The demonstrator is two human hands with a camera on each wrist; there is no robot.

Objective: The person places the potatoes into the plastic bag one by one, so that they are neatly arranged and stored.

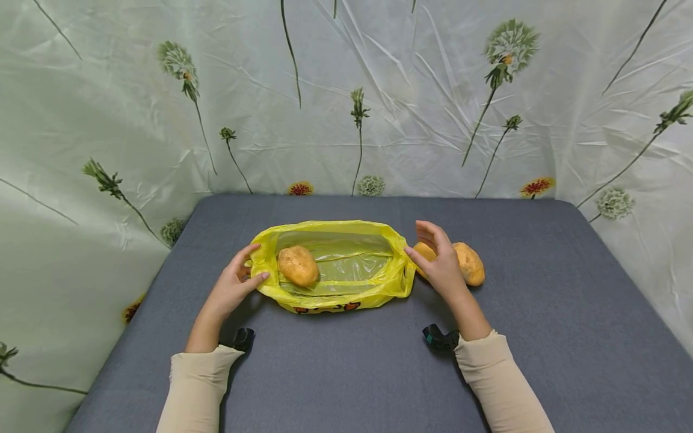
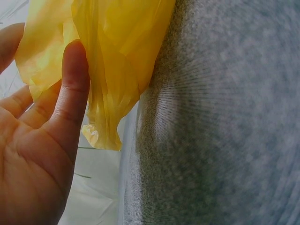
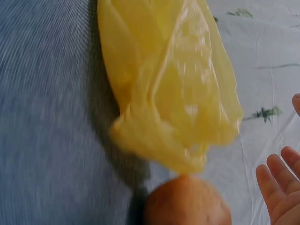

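A yellow plastic bag lies on its base with its mouth spread upward. Inside, toward its left end, rests one potato. My left hand holds the left end of the bag between thumb and fingers; in the left wrist view, the thumb crosses in front of the plastic and the other fingers are partly behind it. My right hand is raised at the right end, fingers apart, its thumb tip right at the bag's rim. Beyond it lie two more potatoes, one in plain sight, another partly hidden.
The bag and potatoes rest on a grey cloth-covered table. Behind its far edge hangs a pale curtain printed with flowers. A black curved device sits at my right wrist, a similar one at my left.
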